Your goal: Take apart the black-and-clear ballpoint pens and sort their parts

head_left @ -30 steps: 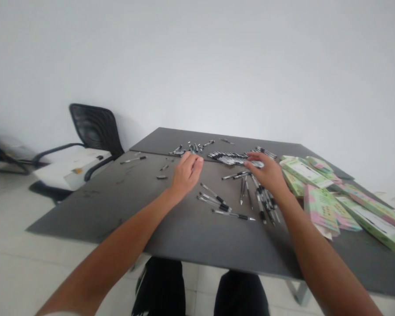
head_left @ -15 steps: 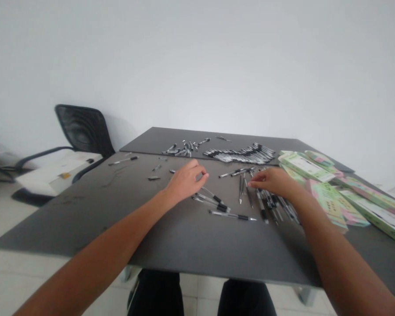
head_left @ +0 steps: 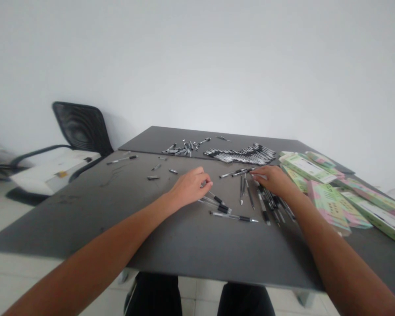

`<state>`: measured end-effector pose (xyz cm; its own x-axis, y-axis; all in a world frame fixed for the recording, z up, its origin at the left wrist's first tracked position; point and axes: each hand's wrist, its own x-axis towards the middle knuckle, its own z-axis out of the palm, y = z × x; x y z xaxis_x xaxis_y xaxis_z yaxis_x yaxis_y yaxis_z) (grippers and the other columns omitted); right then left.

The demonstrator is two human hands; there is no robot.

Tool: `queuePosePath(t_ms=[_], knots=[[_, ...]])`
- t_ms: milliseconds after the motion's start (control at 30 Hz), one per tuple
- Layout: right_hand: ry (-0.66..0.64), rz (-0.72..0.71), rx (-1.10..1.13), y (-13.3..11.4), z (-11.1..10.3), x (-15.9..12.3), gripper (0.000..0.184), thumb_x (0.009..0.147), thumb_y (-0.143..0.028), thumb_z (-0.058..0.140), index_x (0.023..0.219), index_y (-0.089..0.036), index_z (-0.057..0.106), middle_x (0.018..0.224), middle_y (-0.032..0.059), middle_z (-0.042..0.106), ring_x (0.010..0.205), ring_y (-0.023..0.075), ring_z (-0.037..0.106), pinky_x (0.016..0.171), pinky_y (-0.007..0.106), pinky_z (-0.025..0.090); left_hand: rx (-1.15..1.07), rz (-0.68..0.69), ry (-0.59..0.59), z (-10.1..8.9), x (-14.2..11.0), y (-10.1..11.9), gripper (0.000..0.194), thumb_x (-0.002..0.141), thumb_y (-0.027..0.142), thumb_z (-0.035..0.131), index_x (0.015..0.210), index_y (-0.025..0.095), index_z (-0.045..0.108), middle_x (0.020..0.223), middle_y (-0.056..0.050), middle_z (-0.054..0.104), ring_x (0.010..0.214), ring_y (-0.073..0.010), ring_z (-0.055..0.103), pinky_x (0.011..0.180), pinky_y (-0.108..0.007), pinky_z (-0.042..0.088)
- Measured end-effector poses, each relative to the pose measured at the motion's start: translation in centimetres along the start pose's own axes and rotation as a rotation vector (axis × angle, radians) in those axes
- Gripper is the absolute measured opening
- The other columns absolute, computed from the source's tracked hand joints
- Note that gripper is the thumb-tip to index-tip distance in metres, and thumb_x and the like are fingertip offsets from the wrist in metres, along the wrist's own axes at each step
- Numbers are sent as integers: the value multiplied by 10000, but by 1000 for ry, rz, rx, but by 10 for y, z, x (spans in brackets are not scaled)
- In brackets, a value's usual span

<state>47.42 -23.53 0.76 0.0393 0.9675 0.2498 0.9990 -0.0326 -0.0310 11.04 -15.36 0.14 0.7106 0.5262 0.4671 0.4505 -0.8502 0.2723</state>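
Note:
My left hand is low over the table, its fingers curled and thumb near the forefinger. It covers the back ends of a few clear-barrelled pens with black grips; whatever is between the fingertips is hidden. Lying just in front of these is one more pen, its silver tip pointing right. My right hand reaches over a loose heap of pens, thumb and forefinger closed at the back end of one pen. Two slim pens lie just left of its fingertips, and a few more lie crosswise behind them.
A neat row of pens lies at the back of the grey table. Pen caps are piled to its left, with strays nearer. Green and pink boxes cover the right side. A black chair holding a white box stands left.
Both hands have come back from the far pens toward me. The left now hangs over the small group of pens, and the right has come down onto the loose heap. The view has shifted slightly.

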Motion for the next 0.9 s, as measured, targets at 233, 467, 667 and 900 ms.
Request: queuePosePath(t_ms=[233,467,667,900], knots=[[-4,-88,-118,-18,8,32,387,1019,-229,585,1302,-335,826,1413,60,778,1364,325,636,1132,476,485,29,21,25,-3,2,1,167,1046,292,649,995,197,778,952,-40,662,833,-194,671,795,-312,549],[-75,-22,-227,-12,-3,59,304,925,-239,697,1145,-322,889,1231,103,841,1227,377,713,1069,519,502,36,24,50,-8,3,-1,200,1065,289,608,1004,187,768,1000,-71,682,974,-237,691,829,-332,553],[-73,-2,-241,4,3,48,428,988,-314,612,1374,-323,795,1279,82,832,1178,351,743,1019,494,540,6,29,32,-10,3,1,221,1070,298,591,1002,184,769,1031,-76,697,988,-237,690,813,-326,540],[-68,0,-189,15,7,40,472,956,-230,598,1377,-334,781,1256,27,844,1211,342,737,1027,489,538,10,20,29,-12,3,0,221,1067,283,589,990,173,765,1013,-76,702,956,-229,684,806,-323,522]])
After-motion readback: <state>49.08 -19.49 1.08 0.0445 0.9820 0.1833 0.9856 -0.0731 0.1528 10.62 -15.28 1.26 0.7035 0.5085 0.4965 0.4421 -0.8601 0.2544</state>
